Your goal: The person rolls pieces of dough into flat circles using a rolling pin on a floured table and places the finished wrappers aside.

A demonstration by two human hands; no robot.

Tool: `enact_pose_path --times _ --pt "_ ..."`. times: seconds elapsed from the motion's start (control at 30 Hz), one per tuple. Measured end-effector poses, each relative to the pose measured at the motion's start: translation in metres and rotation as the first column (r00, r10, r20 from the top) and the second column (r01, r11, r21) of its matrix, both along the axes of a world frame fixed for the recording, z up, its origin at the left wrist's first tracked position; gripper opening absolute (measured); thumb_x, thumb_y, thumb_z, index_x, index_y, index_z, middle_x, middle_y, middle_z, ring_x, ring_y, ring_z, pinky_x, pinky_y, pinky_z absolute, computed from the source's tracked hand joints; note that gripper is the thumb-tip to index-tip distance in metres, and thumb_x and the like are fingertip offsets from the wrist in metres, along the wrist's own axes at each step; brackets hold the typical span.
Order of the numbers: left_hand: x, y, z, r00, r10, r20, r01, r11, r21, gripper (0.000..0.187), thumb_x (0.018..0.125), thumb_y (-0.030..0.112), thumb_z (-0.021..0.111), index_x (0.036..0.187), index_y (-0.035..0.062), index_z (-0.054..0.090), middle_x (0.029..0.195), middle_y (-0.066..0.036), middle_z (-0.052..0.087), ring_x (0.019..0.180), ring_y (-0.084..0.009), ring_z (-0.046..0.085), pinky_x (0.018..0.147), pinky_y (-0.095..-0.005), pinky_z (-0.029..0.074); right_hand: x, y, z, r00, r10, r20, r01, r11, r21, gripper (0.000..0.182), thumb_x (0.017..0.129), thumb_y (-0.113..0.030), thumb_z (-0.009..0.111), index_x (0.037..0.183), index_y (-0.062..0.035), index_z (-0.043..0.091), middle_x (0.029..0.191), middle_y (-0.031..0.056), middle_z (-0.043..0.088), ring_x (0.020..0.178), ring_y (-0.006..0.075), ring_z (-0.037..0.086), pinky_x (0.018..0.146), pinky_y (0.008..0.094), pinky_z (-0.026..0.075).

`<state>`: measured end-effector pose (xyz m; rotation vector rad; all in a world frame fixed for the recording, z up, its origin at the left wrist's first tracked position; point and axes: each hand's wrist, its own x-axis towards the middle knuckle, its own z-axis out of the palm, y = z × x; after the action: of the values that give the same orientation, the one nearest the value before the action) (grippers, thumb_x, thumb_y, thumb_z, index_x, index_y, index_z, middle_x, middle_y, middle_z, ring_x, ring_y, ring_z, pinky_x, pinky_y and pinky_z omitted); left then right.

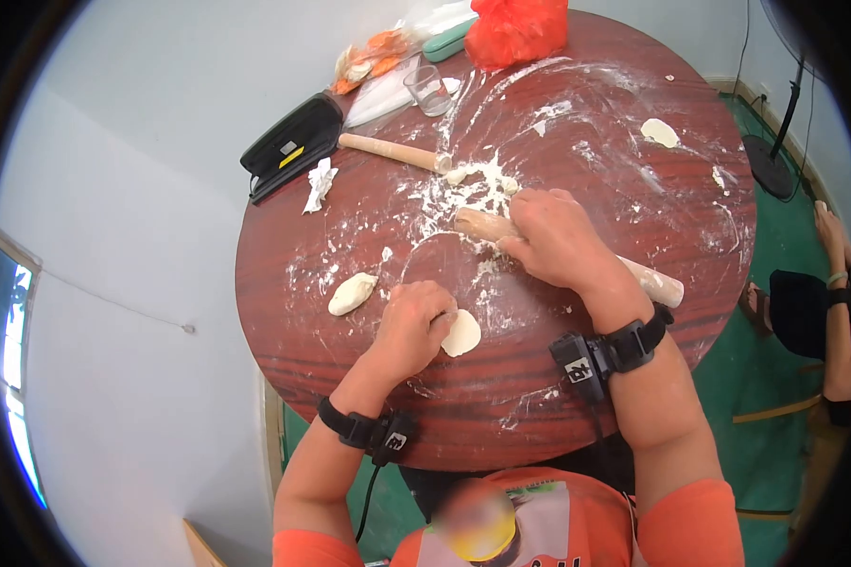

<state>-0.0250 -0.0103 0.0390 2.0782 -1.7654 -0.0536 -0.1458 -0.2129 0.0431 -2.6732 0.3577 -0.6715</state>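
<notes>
My left hand point(412, 326) is closed, with thumb and fingers at the left edge of a small flat round of dough point(461, 335) on the table. Curled over a wooden rolling pin point(657, 283) is my right hand point(556, 236); the pin slants under it, its near end to the right. Two small dough lumps point(510, 185) lie in loose flour just beyond the right hand. An oval piece of dough point(353, 294) rests left of my left hand. Farther off at the right is another flattened dough round point(660, 133).
The round brown table point(596, 378) is dusted with flour. A second rolling pin point(392, 151), an open black case point(298, 146), crumpled tissue point(320, 185), a tilted glass point(429, 91) and a red plastic bag point(515, 33) lie on it. Another person's arm point(837, 312) shows at right.
</notes>
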Motion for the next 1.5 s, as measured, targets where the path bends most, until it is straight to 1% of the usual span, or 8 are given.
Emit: enact_pose_path --times 0.4,0.5,0.73,0.8,0.83,0.93,1.23,1.5 --pt "0.006 -0.017 0.013 0.981 -0.109 -0.16 0.129 0.984 0.121 0.011 0.076 0.003 0.066 0.086 0.0062 0.062 0.077 -0.007 0.061 0.074 -0.0266 0.058 0.076 -0.0356 0.043 -0.012 -0.028 0.0 0.972 -0.233 -0.036 0.234 0.972 0.029 0.025 0.078 -0.024 0.068 0.085 -0.0005 0.067 0.091 0.015 0.062 0.087 0.032 0.061 0.082 0.0416 0.043" --pt "0.019 -0.048 0.015 0.947 0.056 -0.317 -0.037 0.997 0.067 0.01 0.078 0.0 0.064 0.088 0.0017 0.065 0.082 -0.009 0.065 0.075 -0.0188 0.062 0.066 -0.0291 0.049 -0.012 -0.036 -0.006 0.947 -0.309 -0.084 0.312 0.95 0.017 0.024 0.077 -0.023 0.068 0.086 -0.0009 0.067 0.092 0.0143 0.063 0.089 0.0317 0.06 0.083 0.0424 0.043" --pt "0.061 -0.137 -0.005 0.916 0.187 -0.355 -0.235 0.967 -0.099 0.012 0.078 0.004 0.065 0.089 0.0 0.065 0.085 -0.011 0.066 0.075 -0.0205 0.062 0.07 -0.0319 0.049 -0.005 -0.049 -0.022 0.923 -0.378 -0.074 0.379 0.926 -0.01 0.025 0.077 -0.023 0.068 0.089 -0.001 0.068 0.097 0.0134 0.063 0.103 0.0297 0.054 0.092 0.0467 0.04" --pt "0.067 -0.142 -0.006 0.956 0.289 0.047 -0.28 0.95 -0.139 0.017 0.077 0.006 0.065 0.093 0.0004 0.065 0.092 -0.013 0.066 0.079 -0.0253 0.063 0.073 -0.0345 0.049 -0.005 -0.05 -0.025 0.918 -0.394 -0.032 0.394 0.919 -0.022 0.024 0.077 -0.022 0.067 0.088 -0.0012 0.069 0.096 0.0134 0.063 0.101 0.03 0.055 0.092 0.0467 0.039" --pt "0.068 -0.14 -0.009 0.966 0.255 0.029 -0.243 0.945 -0.217 0.017 0.076 0.007 0.065 0.093 0.0033 0.064 0.096 -0.014 0.062 0.092 -0.0345 0.059 0.08 -0.0434 0.046 -0.004 -0.05 -0.025 0.918 -0.395 -0.023 0.394 0.919 -0.026 0.023 0.077 -0.021 0.066 0.088 -0.0015 0.069 0.095 0.0132 0.063 0.101 0.0298 0.055 0.092 0.0465 0.039" --pt "0.064 -0.13 -0.007 0.979 0.014 0.205 0.037 0.969 -0.244 0.021 0.077 0.007 0.063 0.098 0.0034 0.062 0.104 -0.013 0.06 0.097 -0.0334 0.058 0.083 -0.0429 0.045 -0.001 -0.049 -0.029 0.916 -0.401 -0.003 0.401 0.916 -0.025 0.021 0.077 -0.021 0.066 0.086 -0.0019 0.069 0.095 0.0127 0.063 0.1 0.0293 0.055 0.092 0.0462 0.039" --pt "0.039 -0.082 0.004 0.948 -0.065 0.312 -0.005 0.976 0.218 0.033 0.083 0.014 0.062 0.114 0.0046 0.056 0.12 -0.015 0.053 0.112 -0.0323 0.05 0.096 -0.0438 0.036 0.0 -0.048 -0.026 0.912 -0.408 -0.041 0.406 0.913 -0.049 0.023 0.079 -0.023 0.065 0.089 -0.002 0.068 0.097 0.0128 0.063 0.102 0.0285 0.056 0.092 0.0454 0.039" --pt "-0.034 0.013 0.01 0.949 0.045 0.312 -0.141 0.945 0.295 0.05 0.079 0.02 0.068 0.121 0.0025 0.049 0.124 -0.018 0.048 0.114 -0.0351 0.046 0.093 -0.0449 0.038 -0.003 -0.039 -0.013 0.939 -0.335 -0.079 0.334 0.942 -0.025 0.025 0.08 -0.024 0.066 0.087 0.0 0.068 0.096 0.0154 0.063 0.097 0.031 0.058 0.088 0.0428 0.042"
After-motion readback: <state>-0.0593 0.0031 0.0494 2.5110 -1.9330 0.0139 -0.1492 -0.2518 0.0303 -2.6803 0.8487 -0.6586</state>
